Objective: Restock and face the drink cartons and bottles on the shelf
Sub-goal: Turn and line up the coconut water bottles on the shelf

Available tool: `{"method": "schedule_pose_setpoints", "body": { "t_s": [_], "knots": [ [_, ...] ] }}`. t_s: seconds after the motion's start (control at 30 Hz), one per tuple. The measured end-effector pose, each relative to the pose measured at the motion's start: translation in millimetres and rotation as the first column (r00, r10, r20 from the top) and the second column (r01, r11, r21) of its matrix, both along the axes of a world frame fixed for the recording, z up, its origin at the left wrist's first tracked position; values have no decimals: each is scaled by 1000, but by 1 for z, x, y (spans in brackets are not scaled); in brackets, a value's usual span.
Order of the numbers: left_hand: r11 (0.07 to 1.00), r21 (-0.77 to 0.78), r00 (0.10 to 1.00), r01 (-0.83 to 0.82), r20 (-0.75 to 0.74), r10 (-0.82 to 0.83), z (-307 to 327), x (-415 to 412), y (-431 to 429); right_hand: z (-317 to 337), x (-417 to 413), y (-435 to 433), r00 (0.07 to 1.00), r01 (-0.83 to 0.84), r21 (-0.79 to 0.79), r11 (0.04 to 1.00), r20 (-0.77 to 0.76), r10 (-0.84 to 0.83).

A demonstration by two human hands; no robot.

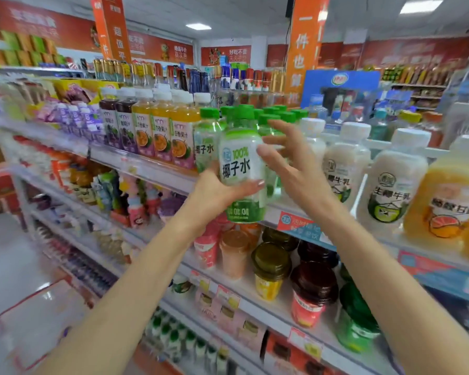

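**Coconut water bottle, held at the shelf's front edge: facing in hand**

Item: one green-capped coconut water bottle (243,169), upright, label outward, just off the front edge of the upper shelf (136,165).
Left hand (220,190): curled round its lower body, thumb across the label.
Right hand (295,163): fingers spread wide, holding nothing, thumb tip by the bottle's right side; contact cannot be told.
Step, as judged: placing it ahead of the green-capped row (271,115).
Next move calls for: a gap at the front edge, label kept outward, neighbours not knocked.
Alongside: passion fruit juice bottles (160,131) to the left, coconut milk bottles (390,180) to the right.
Below: lidded jars (271,269).
Room: shop aisle, orange hanging banner (303,44).
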State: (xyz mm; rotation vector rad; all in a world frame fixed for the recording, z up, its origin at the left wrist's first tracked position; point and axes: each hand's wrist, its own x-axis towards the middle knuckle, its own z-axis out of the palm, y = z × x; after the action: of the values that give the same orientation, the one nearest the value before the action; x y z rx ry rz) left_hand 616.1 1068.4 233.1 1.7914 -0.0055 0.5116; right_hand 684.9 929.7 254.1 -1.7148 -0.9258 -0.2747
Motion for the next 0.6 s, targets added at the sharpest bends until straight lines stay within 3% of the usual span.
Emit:
{"method": "schedule_pose_setpoints", "body": {
  "t_s": [0.27,0.43,0.6],
  "knots": [
    [989,-146,999,-29,-44,23,-53,-28,11,-110,-45,10,952,-163,59,985,-251,173],
    [985,-172,995,-24,-95,8,-76,-39,6,-148,-57,9,937,-87,107,990,-329,118],
    [990,-140,988,-9,-154,-13,-87,-51,8,-167,-68,4,850,-108,249,963,-480,219]
  ]
}}
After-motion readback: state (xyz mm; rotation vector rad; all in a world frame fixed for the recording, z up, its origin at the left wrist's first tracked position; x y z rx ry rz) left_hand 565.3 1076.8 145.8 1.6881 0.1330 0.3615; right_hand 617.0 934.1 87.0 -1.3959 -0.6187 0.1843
